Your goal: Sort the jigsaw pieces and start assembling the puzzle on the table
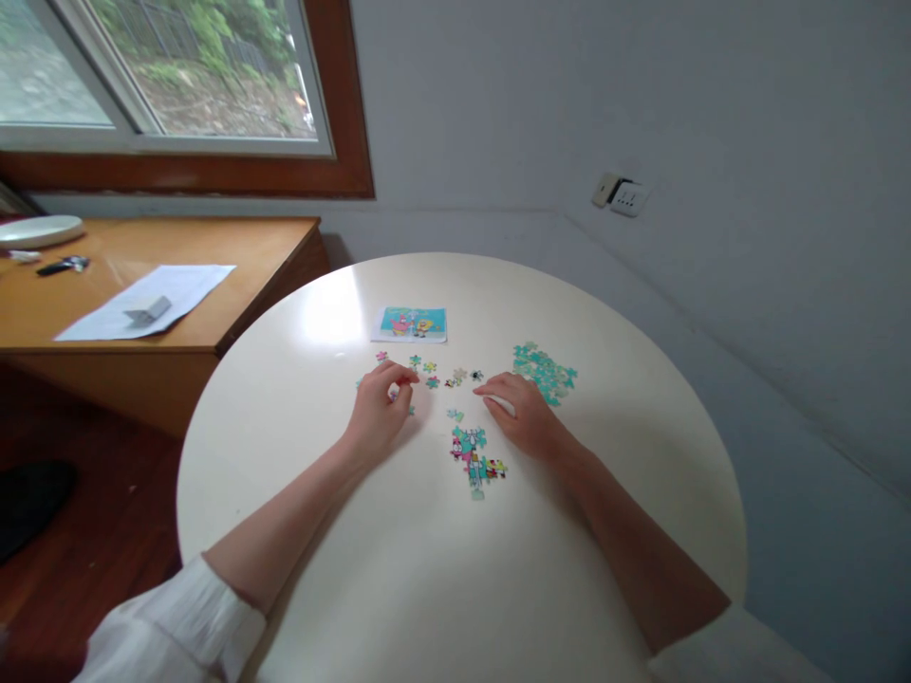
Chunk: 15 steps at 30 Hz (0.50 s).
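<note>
Loose jigsaw pieces (433,382) in pink, teal and yellow are scattered over the middle of the white round table (342,569). Above the left of them is my left hand (379,406), its thumb and forefinger pinched together; whatever may be between them is too small to make out. My right hand (523,415) lies to the right with fingers stretched toward a piece with a dark spot (476,376), thumb apart, nothing visible in the grasp. Between my forearms sits a joined cluster of puzzle pieces (475,459), irregular in outline. A small teal piece (455,415) lies just above it.
A picture card (411,324) with cartoon figures lies beyond the loose pieces. Mostly teal pieces form a pile (545,372) beyond my right hand. At left, a wooden desk (277,256) holds paper (181,283) and a small white block (147,309). A wall stands behind the table.
</note>
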Motion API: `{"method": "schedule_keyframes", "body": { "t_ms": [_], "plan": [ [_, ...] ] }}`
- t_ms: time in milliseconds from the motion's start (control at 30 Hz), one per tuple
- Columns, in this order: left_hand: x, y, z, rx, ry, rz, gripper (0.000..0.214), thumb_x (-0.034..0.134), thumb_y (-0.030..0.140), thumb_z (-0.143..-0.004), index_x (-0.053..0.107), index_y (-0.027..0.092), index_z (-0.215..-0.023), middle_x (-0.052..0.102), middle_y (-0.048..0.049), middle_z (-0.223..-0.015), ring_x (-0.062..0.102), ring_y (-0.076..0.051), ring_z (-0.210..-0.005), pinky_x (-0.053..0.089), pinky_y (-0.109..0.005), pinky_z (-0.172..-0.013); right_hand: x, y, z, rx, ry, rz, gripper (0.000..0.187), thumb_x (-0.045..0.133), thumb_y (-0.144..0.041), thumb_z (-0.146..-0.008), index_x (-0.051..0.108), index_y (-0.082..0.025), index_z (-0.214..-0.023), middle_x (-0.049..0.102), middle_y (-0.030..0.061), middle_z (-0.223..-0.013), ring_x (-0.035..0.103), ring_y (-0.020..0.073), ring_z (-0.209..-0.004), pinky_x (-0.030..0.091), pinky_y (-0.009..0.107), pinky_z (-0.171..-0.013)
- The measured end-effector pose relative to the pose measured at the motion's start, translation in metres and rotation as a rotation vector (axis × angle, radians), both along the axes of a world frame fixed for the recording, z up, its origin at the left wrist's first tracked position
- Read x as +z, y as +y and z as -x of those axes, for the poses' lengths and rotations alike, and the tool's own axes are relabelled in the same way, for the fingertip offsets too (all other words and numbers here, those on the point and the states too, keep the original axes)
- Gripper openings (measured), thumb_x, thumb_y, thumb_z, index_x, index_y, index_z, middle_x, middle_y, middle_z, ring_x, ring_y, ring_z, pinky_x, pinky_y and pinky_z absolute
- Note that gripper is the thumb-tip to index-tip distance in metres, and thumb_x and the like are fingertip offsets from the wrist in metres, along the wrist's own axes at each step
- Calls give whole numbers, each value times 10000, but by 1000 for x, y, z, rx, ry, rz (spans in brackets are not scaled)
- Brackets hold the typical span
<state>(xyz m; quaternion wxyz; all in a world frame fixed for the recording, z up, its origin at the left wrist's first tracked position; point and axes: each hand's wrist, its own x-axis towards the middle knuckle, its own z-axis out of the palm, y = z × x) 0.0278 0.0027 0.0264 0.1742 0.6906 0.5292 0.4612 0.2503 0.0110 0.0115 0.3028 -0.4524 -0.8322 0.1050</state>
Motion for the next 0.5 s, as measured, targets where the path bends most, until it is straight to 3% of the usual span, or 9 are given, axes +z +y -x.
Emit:
{"method": "schedule_keyframes", "body": {
  "t_ms": [233, 500],
  "plan": [
    [-9, 9, 4, 40, -71, 20, 189, 408, 70, -676, 573, 162, -664, 565, 1, -699, 508, -111, -647, 406, -239, -614, 3, -15, 13, 171, -86, 53, 253, 447, -227, -867, 658, -249, -1005, 597, 81, -1105, 505, 211, -1051, 312, 409, -899],
    [-6, 7, 1, 33, -52, 58, 191, 404, 67, -664, 568, 163, -648, 564, 0, -692, 513, -119, -664, 403, -244, -623, -2, -6, 6, 75, -94, 17, 207, 472, -236, -864, 676, -214, -839, 652, 66, -994, 566, 190, -955, 302, 378, -851]
  ]
}}
